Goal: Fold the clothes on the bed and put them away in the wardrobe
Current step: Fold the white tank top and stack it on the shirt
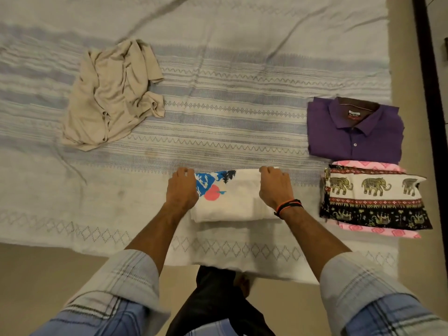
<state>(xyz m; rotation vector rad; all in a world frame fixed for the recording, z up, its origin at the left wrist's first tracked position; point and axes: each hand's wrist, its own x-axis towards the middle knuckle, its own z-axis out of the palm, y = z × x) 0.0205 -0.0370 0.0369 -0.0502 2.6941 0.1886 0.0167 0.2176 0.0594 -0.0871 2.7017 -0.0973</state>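
Observation:
A white T-shirt [232, 202] with a blue, pink and black print lies folded into a small rectangle near the bed's front edge. My left hand [181, 187] grips its far left corner and my right hand [275, 186] grips its far right corner, fingers curled over the fold. A crumpled beige garment [111, 95] lies unfolded at the far left. At the right sits a folded purple shirt [354, 130], and in front of it a folded elephant-print cloth [373, 197] on top of a pink patterned garment [378, 230].
The bed is covered by a white and blue striped sheet [230, 98]. Its front edge hangs over a beige floor [48, 275]. A dark strip [431, 93] runs along the bed's right side. My legs stand below the front edge.

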